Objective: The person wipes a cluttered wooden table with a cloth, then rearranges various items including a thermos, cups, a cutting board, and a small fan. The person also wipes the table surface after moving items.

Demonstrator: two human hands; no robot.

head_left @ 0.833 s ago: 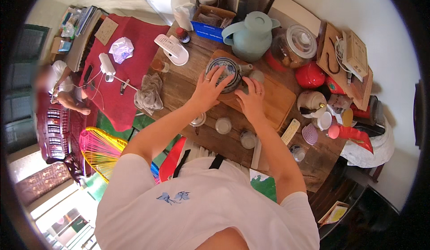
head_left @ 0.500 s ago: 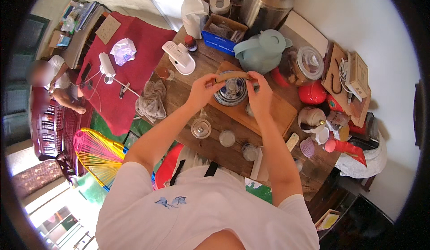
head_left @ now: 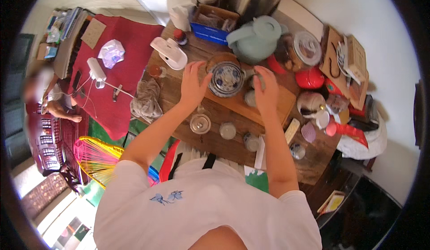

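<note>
At the left we see a grey cloth (head_left: 145, 100) lying crumpled on the wooden table (head_left: 179, 95). Our left hand (head_left: 193, 85) rests open, fingers spread against the blue-and-white patterned bowl (head_left: 226, 79) on the wooden board (head_left: 273, 109). Our right hand (head_left: 267, 88) hangs open just beside it, below the pale green teapot (head_left: 256, 40).

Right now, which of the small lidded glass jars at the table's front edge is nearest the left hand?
The jar just below the left hand, under the wrist. The other two jars sit further to the right.
</note>
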